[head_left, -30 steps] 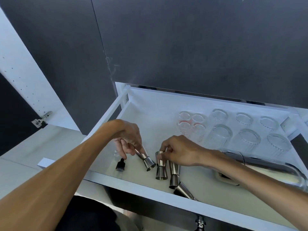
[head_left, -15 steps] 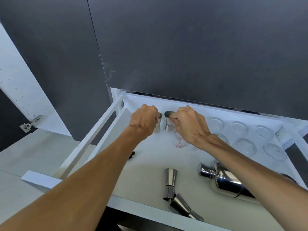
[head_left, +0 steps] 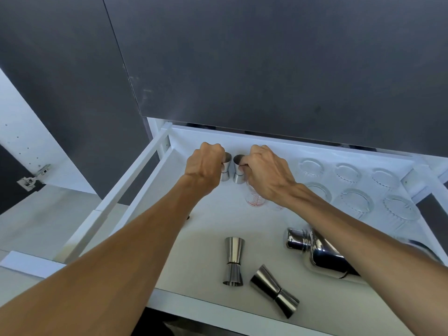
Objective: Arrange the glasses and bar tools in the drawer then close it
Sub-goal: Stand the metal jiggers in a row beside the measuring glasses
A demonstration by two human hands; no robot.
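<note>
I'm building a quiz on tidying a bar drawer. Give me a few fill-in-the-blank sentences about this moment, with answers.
1. Each hand, left hand and right hand, holds one steel ____ at the back of the drawer.
2. The number of jiggers no hand touches, near the drawer's front edge, is ____.
3. The cocktail shaker lies on its ____.
4. The measuring glass has markings coloured ____.

Answers: jigger; two; side; red

Bare drawer floor (head_left: 208, 229) between back-row jiggers (head_left: 238, 169) and front jiggers (head_left: 234, 261).
</note>
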